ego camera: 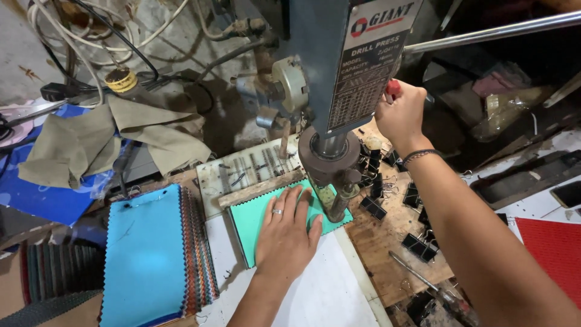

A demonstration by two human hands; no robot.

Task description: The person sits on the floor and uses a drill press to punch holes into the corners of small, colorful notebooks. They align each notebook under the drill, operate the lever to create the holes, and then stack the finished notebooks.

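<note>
2 hands: left (pixel 285 233) pins swatch (pixel 257 215), right (pixel 399 112) grips handle (pixel 393 88).

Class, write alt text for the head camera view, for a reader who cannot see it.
A person's left hand presses flat on a stack of teal fabric swatches under a drill press, while the right hand grips its red-tipped feed handle. Black binder clips litter the wooden bench; a blue swatch stack lies left.

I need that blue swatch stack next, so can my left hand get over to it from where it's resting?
Probably yes. The left hand lies flat on the green swatch, and the blue swatch stack sits just beside it with only bare white board between.
</note>
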